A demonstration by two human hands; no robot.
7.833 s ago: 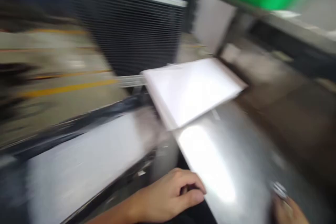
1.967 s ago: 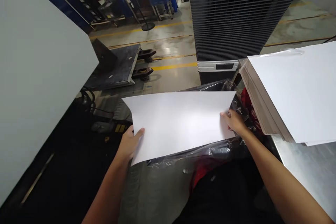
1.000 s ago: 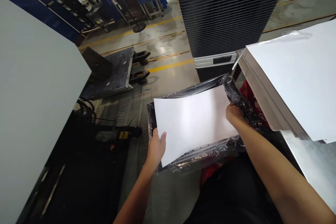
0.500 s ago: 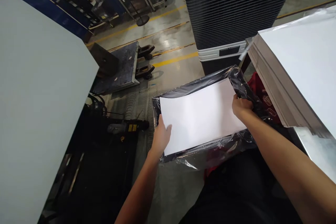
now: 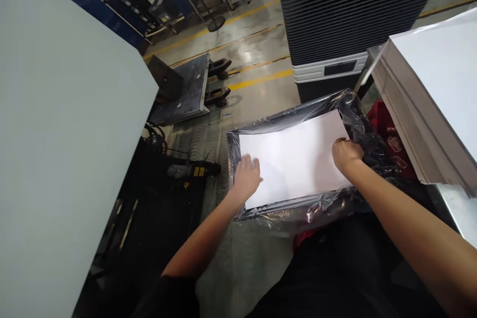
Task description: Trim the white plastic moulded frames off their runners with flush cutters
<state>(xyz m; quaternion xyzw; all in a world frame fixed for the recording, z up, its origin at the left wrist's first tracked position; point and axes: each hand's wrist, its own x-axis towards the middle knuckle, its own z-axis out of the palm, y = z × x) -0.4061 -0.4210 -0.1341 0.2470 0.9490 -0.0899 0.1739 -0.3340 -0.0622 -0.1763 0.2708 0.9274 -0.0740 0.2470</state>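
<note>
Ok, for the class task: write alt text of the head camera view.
A bare left hand and right hand rest on a flat white rectangular sheet inside a shiny black plastic liner. A thick stack of white sheets lies at right.

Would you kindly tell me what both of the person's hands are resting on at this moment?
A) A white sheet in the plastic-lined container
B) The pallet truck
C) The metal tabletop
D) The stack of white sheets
A: the left hand and the right hand both lie on the white sheet, inside the plastic-lined container.
</note>
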